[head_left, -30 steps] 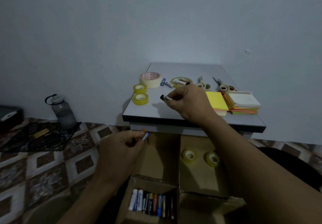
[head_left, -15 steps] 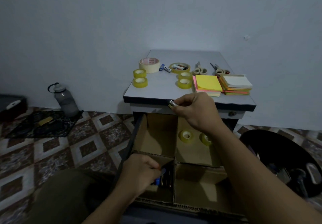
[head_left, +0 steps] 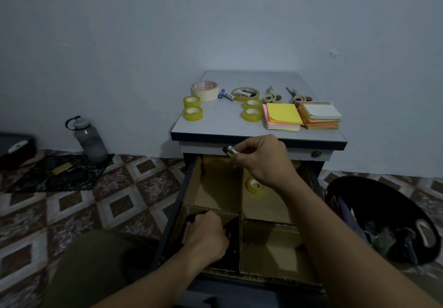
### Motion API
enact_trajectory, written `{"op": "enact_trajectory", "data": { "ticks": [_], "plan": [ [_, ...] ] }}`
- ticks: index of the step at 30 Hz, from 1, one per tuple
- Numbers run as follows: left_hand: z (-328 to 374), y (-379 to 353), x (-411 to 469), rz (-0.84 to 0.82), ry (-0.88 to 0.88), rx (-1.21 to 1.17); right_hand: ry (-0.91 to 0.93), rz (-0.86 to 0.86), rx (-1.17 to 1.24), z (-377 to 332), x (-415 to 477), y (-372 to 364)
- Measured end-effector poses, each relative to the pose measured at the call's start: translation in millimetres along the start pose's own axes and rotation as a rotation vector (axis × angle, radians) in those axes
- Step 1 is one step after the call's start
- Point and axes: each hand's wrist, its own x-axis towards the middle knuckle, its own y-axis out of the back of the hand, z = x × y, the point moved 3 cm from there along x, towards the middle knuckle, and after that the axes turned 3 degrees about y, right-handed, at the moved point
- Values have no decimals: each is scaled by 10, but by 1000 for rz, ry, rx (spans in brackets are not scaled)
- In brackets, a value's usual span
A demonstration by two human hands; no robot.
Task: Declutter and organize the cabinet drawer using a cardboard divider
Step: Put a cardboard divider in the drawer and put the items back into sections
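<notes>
The right hand [head_left: 261, 161] pinches a small battery [head_left: 230, 151] between thumb and fingertips above the open drawer [head_left: 182, 191], level with the front edge of the cabinet top [head_left: 220, 126]. The left hand [head_left: 206, 233] is lowered into the near-left compartment of the cardboard divider [head_left: 266, 221], its fingers hidden, so any hold cannot be confirmed. One yellow tape roll [head_left: 254, 186] lies in the far-right compartment; further tape rolls [head_left: 193, 113], batteries [head_left: 244, 94], scissors [head_left: 272, 96] and sticky-note pads [head_left: 282, 113] sit on the cabinet top.
</notes>
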Motion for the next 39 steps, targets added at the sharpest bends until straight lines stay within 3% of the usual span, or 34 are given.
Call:
{"op": "enact_trajectory", "data": {
  "ticks": [4,8,12,17,22,27,32,39],
  "plan": [
    [13,-16,36,2,-2,21,-17,-5,3,34,-83,-25],
    [-24,19,38,0,7,-161,-39,-20,-9,77,-154,-71],
    [-153,74,-2,-147,-47,-391,-56,-23,4,92,-217,-117],
    [-147,204,-141,-235,-129,-399,-91,-31,-30,118,-288,-179],
    [-103,651,-296,-38,-408,-120,-113,-65,-71,145,-399,-260],
    [-324,1088,-159,387,-473,-262,-181,-97,-32,170,-565,-401],
    [-490,1066,210,262,-424,-172,-257,-166,23,137,-800,-640],
    [-547,1032,369,301,-415,-266,-294,-214,-120,21,-929,-956]
  ]
}}
